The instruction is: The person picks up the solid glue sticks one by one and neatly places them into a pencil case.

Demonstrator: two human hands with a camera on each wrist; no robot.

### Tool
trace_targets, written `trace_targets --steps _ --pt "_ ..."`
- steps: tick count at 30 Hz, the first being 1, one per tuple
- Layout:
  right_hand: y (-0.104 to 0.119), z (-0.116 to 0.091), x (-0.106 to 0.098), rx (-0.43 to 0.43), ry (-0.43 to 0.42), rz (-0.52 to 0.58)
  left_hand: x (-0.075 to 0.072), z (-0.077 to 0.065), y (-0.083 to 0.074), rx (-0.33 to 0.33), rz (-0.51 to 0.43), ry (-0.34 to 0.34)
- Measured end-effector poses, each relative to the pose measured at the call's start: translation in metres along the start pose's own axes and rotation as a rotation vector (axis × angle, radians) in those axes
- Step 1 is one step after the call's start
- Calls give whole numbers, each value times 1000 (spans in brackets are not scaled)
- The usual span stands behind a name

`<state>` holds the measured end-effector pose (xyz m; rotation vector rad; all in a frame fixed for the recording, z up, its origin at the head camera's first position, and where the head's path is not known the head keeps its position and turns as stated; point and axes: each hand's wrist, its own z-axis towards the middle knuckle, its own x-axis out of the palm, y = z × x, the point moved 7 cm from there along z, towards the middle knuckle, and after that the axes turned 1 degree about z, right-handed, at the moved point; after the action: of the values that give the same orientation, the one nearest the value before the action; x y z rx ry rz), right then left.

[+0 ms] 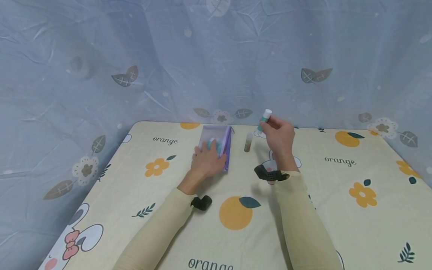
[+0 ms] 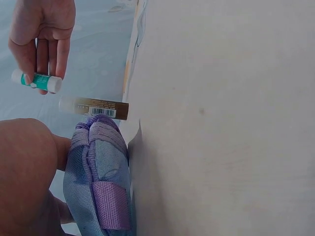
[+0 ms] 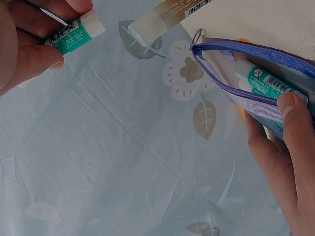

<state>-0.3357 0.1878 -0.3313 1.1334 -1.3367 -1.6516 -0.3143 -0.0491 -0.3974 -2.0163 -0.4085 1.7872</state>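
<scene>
A green-and-white glue stick [image 1: 266,115] is pinched between the thumb and fingers of my right hand [image 1: 281,138], raised above the table. My left hand [image 1: 208,162] holds a purple mesh zipper pouch [image 1: 216,131], its fingers spread over the upper side and its thumb at the zipped edge. The right wrist view looks into the pouch's open mouth, where another green glue stick [image 3: 270,83] lies close to the left thumb. Between pouch and right hand stands an upright brown-labelled stick [image 1: 248,143] with a clear cap; its barcode shows in the left wrist view.
A cream cloth printed with oranges, flowers and rabbits covers the table [image 1: 270,232]. Behind and to the left hangs a pale blue patterned curtain [image 1: 216,67]. Each wrist carries a black camera strap, the right one [image 1: 270,174] close over the cloth.
</scene>
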Motion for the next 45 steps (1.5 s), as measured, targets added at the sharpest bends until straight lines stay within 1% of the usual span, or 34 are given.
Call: trace_targets --steps 7,24,32,36,45 --pt "4 1 1 -22 -11 -2 -1 1 0 0 -3 0" --pt "10 -2 3 -51 -3 2 -4 0 -2 3 -9 -11" --pt "13 -5 5 -80 6 14 -3 1 -1 0 -10 -10" --pt "13 -5 5 -73 3 -3 -3 0 -2 4 -13 -6" --pt "12 -7 5 -76 19 6 -1 -1 0 9 -16 -15"
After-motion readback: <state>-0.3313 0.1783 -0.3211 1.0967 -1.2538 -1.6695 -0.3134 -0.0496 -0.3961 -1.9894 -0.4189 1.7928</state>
